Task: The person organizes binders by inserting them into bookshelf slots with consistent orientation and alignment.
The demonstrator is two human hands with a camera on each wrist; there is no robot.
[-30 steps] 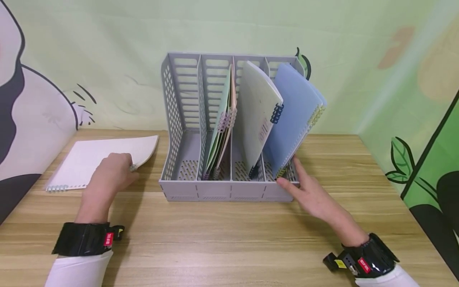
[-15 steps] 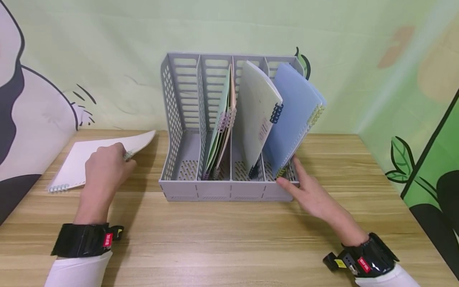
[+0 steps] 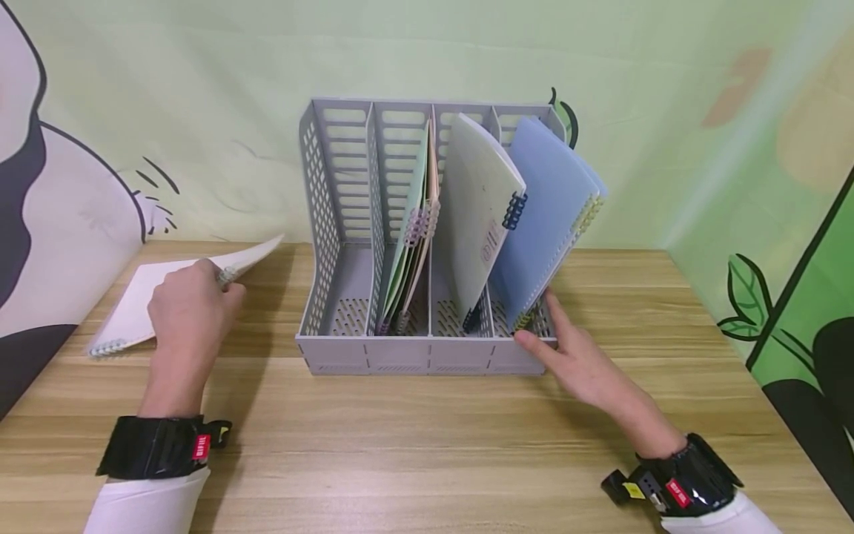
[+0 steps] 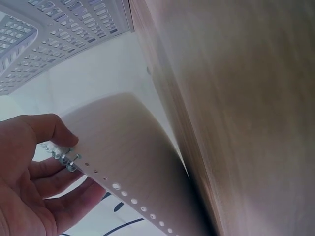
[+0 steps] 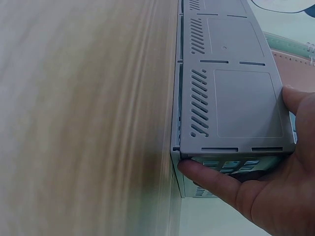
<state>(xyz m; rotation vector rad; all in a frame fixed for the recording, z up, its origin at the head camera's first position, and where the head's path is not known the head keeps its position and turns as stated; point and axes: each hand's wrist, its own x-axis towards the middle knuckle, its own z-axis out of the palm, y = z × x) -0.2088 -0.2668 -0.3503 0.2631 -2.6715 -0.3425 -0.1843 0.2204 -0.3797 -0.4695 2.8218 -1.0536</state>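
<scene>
On the left of the table lies a white-paged loose-leaf notebook [image 3: 143,293] with clear binding rings. My left hand [image 3: 190,304] pinches its ringed edge, and the right end of the notebook curves up off the wood. In the left wrist view, the thumb and fingers [image 4: 56,129] hold the notebook [image 4: 125,142] at the rings, punched holes showing along the edge. A grey file rack [image 3: 400,356] with several upright compartments stands in the middle. My right hand [image 3: 587,367] grips its front right corner, thumb at the front rim; the right wrist view shows fingers against the rack [image 5: 246,103].
Green and pink notebooks [image 3: 415,215] lean in the rack's second compartment from the left. A pale grey-green notebook [image 3: 477,208] and a blue notebook [image 3: 540,208] stand further right. A printed cloth backdrop [image 3: 220,89] rises behind the wooden table [image 3: 400,460].
My left hand has risen slightly and drawn left, lifting the notebook's right end and bending it further upward. The right hand and the rack have stayed in place.
</scene>
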